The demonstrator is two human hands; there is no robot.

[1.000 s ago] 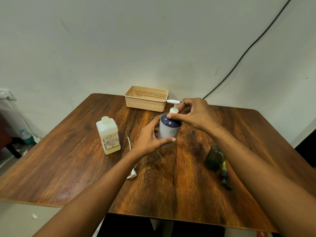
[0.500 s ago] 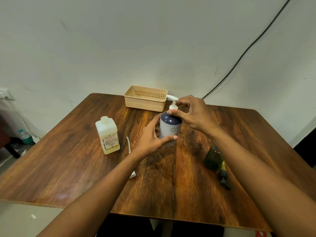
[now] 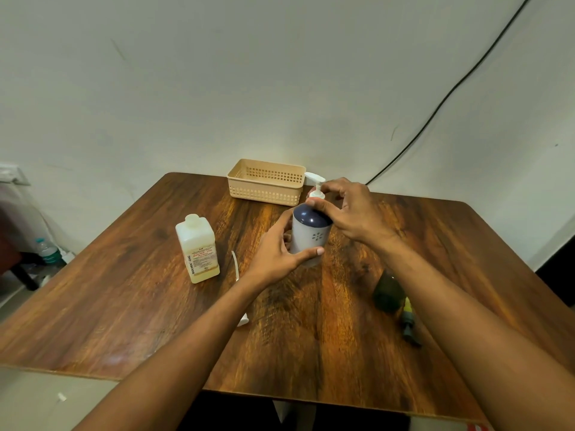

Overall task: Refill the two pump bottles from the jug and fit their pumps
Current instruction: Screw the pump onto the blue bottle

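White bottle (image 3: 309,234) stands on the tabletop (image 3: 124,306), left grip (image 3: 280,253) wrapped round its body, right grip (image 3: 351,213) pinching the pump (image 3: 315,185) at its neck, apparently fitting it; green bottle (image 3: 387,293), near the right forearm, judged outstanding.

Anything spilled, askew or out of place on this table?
No spill shows. A loose white plastic pump with its thin tube lies flat on the wooden table, partly under the left forearm; a dark pump lies unfitted beside the dark green bottle. Nothing else stands out.
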